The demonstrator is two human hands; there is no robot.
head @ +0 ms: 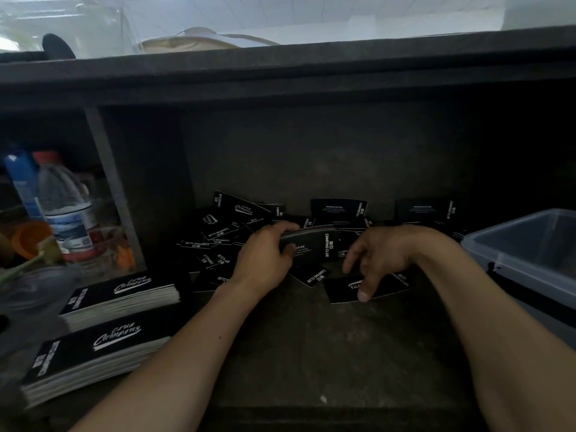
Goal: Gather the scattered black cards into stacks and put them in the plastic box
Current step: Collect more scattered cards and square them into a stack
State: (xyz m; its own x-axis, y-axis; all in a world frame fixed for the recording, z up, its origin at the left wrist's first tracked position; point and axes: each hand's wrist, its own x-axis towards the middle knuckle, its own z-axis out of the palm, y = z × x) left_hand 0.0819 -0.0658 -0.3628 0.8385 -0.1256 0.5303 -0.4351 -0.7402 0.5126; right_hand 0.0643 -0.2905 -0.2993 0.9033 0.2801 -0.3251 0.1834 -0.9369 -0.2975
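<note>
Left hand (265, 255), just right of two finished stacks (121, 296) on the shelf (296, 353), curls round a small bundle of black cards (314, 244). Scattered cards (224, 227) lie heaped behind it. Right hand (381, 255) hangs loosely spread, one fingertip (363, 295) touching a loose card (339, 291) lying flat. Plastic box (514, 261) stands far right, apart from the cards

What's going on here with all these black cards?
A person is tidying scattered black cards on a dark shelf. The left hand holds a small bundle of cards, while the right hand touches a loose card in front with a fingertip. Two neat stacks lie at the left, and the plastic box stands at the right.
</note>
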